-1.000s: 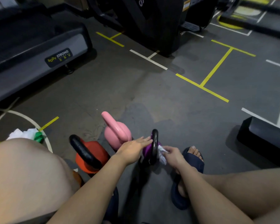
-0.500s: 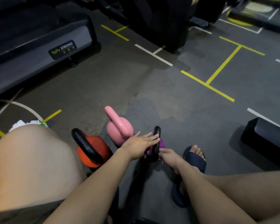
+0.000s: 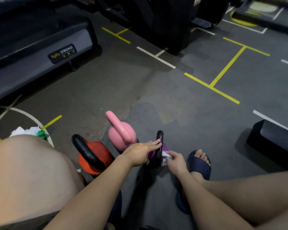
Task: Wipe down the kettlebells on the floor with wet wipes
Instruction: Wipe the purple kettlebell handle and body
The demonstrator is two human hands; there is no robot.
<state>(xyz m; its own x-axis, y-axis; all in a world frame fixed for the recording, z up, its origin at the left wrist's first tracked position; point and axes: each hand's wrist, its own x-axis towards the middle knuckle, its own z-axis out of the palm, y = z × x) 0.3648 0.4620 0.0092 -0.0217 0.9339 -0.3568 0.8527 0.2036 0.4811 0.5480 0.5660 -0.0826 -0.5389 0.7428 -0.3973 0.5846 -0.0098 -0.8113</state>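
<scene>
Left hand fingers straight on purple kettlebell handle; right hand fingers pinch wet wipe at its side.

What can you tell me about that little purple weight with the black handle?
The purple kettlebell stands upright on the grey floor, just right of the pink kettlebell. Its body looks glossy, and a thick black handle loops up from it, seen edge-on. The left hand rests straight fingers against the handle; the right hand presses a pinched white wet wipe to its right side. The hands hide much of the body.
</scene>
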